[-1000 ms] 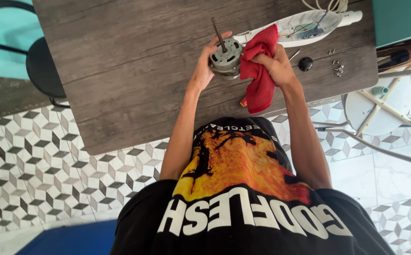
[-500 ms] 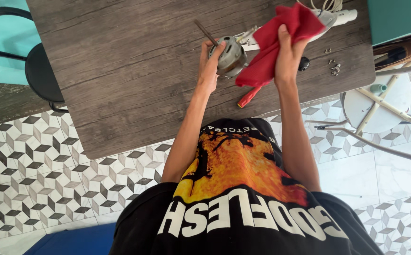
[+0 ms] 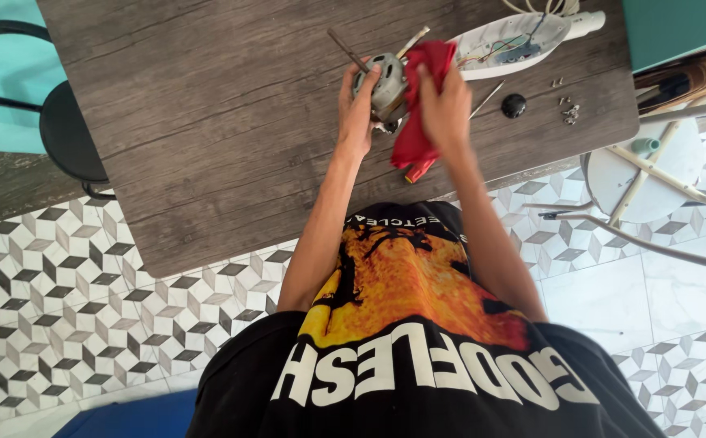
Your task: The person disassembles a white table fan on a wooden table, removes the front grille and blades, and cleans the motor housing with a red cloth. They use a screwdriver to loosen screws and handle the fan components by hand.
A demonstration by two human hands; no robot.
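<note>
My left hand grips a small grey electric motor with a thin shaft sticking out toward the upper left, held just above the dark wooden table. My right hand presses a red cloth against the motor's right side. The cloth hangs down below the hand. A red-handled tool lies on the table under the cloth, mostly hidden.
A white plastic housing with wires lies at the table's far right. Near it are a thin metal rod, a black knob and several small screws. A black stool stands left, a white fan stand right.
My right hand had lifted the cloth up toward the white housing; it has now come back down against the motor. The left hand keeps hold of the motor.
</note>
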